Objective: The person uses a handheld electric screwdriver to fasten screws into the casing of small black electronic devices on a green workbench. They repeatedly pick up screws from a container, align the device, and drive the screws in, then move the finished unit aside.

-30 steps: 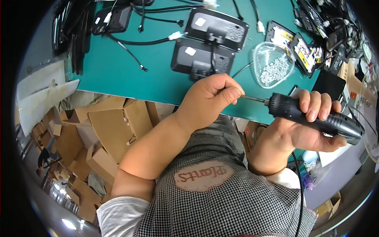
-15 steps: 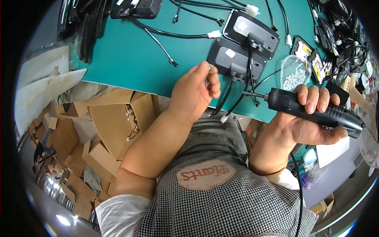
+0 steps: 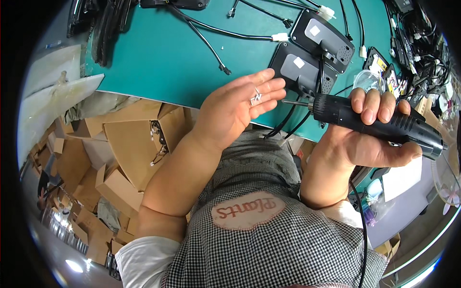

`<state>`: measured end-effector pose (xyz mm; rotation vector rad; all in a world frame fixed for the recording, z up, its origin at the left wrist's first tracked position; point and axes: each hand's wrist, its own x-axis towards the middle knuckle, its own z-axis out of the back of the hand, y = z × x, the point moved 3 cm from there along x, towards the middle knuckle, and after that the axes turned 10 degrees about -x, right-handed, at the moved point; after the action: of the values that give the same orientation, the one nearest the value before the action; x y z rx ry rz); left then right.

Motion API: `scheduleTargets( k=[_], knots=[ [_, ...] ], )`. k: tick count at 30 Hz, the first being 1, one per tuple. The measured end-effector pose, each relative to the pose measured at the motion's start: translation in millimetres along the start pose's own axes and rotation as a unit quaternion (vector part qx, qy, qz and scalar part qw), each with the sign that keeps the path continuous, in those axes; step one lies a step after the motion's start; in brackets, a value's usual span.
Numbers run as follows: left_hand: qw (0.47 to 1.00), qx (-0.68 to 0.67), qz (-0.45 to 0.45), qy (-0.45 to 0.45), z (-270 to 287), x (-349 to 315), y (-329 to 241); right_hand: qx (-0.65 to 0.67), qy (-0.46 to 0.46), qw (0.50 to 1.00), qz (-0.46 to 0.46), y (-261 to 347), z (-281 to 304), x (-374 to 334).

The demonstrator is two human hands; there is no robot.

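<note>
My left hand (image 3: 223,113) is held in front of the table edge, palm partly turned up, fingers extended and slightly cupped. Several small silver screws (image 3: 256,98) lie on its fingers. My right hand (image 3: 357,146) is wrapped round a black electric screwdriver (image 3: 336,113), held nearly level. The bit (image 3: 295,102) points left, close to my left fingertips and the screws. Just beyond them is a black device housing (image 3: 297,65) with a grey raised panel, a white label and a cable. Overlapping it, a similar housing (image 3: 321,36) sits farther back.
The green tabletop (image 3: 168,72) carries black cables with white connectors (image 3: 280,37). A clear plastic container (image 3: 367,80) is behind the screwdriver. Black parts and wires (image 3: 418,53) crowd the right. Black strips (image 3: 101,33) stand at far left. Cardboard boxes (image 3: 129,149) are below the table edge.
My left fingers have uncurled from a loose fist, showing the screws. My right hand has moved the screwdriver slightly left and up, its bit nearer the left hand. The view has shifted a little.
</note>
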<state>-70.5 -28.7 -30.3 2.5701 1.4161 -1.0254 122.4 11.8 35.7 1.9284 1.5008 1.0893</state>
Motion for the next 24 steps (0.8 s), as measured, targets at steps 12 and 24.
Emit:
scheduleTargets(
  k=[12, 24],
  knots=[
    [0.997, 0.068, 0.023, 0.003, 18, -5, 9, -0.001, 0.010, 1.000, -0.005, -4, -8, -1],
    [0.992, 0.120, -0.005, -0.040, -3, -4, 18, -0.001, 0.004, 1.000, -0.010, -12, -3, -1]
  ],
)
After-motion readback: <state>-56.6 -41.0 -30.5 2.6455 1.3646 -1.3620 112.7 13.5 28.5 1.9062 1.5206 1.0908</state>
